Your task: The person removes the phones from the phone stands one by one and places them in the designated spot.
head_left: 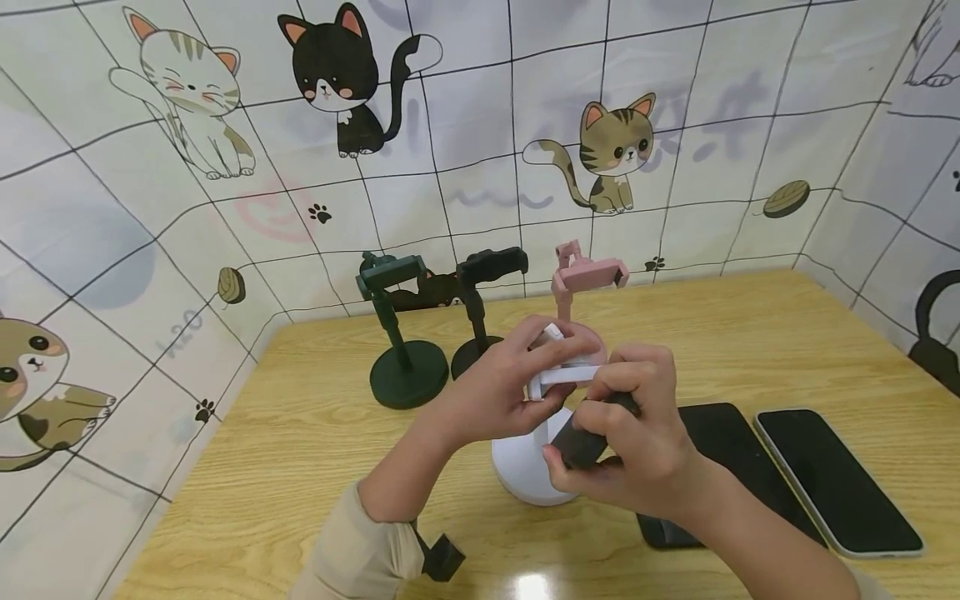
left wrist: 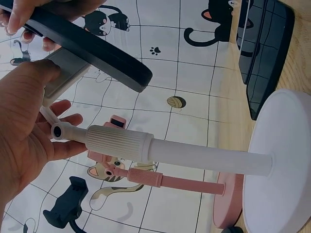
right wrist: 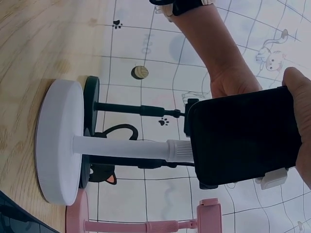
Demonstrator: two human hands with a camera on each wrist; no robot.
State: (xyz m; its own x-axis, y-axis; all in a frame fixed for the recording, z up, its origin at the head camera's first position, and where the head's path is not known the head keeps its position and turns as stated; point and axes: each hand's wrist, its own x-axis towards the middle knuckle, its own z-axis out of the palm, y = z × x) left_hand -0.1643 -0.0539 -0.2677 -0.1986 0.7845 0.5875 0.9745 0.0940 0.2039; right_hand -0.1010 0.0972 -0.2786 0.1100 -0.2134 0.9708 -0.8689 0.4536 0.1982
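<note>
A white phone stand (left wrist: 209,158) rises from its round base on the table. My left hand (head_left: 502,383) grips the white clamp (head_left: 566,375) at its top, thumb pressed on the clamp's back in the left wrist view. My right hand (head_left: 645,433) holds a black smartphone (right wrist: 243,138) by its edges, tilted just in front of the clamp. Seen from the left wrist, the phone (left wrist: 92,51) lies close against the clamp; whether it is seated in the jaws cannot be told. The phone hides much of the clamp in the right wrist view.
Behind the hands stand a green phone stand (head_left: 408,371), a black one (head_left: 474,287) and a pink one (head_left: 592,275). Two more phones lie flat at the right, a black one (head_left: 731,467) and a light-edged one (head_left: 840,479). A cat-print cloth (head_left: 480,125) covers the walls.
</note>
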